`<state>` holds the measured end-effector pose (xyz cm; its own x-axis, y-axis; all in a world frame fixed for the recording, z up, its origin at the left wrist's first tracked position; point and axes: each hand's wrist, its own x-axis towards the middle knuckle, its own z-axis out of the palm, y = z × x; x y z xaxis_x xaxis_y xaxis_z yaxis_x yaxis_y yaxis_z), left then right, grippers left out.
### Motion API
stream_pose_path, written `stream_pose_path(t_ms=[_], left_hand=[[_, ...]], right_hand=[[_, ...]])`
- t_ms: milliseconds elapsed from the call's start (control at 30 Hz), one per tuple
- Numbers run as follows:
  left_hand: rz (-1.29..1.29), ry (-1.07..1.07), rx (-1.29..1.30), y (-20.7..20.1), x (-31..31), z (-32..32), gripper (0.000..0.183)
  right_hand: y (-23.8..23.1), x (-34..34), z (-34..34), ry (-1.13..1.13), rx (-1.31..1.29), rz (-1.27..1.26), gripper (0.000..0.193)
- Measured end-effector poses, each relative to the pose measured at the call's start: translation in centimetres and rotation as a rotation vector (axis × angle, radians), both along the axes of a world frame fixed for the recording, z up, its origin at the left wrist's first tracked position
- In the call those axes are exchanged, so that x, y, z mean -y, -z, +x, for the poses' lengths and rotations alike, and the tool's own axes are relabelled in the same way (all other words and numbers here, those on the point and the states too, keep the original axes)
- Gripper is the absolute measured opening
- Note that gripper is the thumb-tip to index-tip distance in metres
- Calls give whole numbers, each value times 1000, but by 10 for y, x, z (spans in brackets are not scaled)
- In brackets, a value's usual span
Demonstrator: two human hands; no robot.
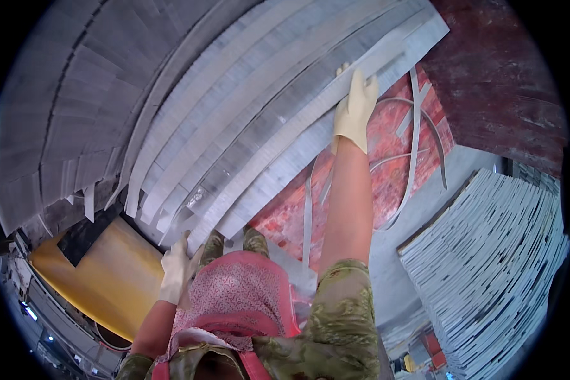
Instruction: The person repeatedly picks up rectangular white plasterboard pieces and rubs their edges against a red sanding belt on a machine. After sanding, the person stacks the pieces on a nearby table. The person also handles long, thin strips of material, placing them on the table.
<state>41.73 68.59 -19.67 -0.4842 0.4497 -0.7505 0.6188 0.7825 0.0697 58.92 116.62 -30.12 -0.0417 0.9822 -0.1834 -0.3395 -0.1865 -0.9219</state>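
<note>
A long pale grey strip [285, 139] runs diagonally across a stack of layered grey-white sheets [259, 95]. My left hand [176, 269], in a cream glove, holds the strip's near end, low in the view beside the pink apron. Farther up and to the right, my right hand [356, 111], also gloved, grips the strip's right-hand edge with the arm stretched out. Some of its fingers are hidden by the strip. More strips lie side by side across the sheets to the left.
Loose thin strips [415, 136] hang and curl over a red, mottled surface [386, 171]. At right stands a tall stack of pale blue-edged sheets [487, 266]. A dark red panel [494, 82] rises far right. Left are a grey stack [85, 101] and a yellow curved panel [107, 272].
</note>
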Motion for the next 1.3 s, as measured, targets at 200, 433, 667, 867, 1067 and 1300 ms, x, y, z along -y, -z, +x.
stream_pose_path(t_ms=[200,433,667,867,1067,1300], left_hand=[[41,-60,79,9,-44,2,71],[229,-59,60,12,-93,10,65],[19,-128,49,-4,-74,4,76],[69,-63,-6,8,-56,2,75],[352,-365,205,41,-29,-19,70],[302,26,-49,-23,-62,-22,68]], right_hand=[[-37,86,19,123,197,-70,55],[-37,213,50,49,136,-323,42],[-50,284,48,-179,131,-572,40],[-60,312,53,-226,134,-637,42],[-64,315,56,-265,137,-622,42],[-70,316,49,-278,92,-601,43]])
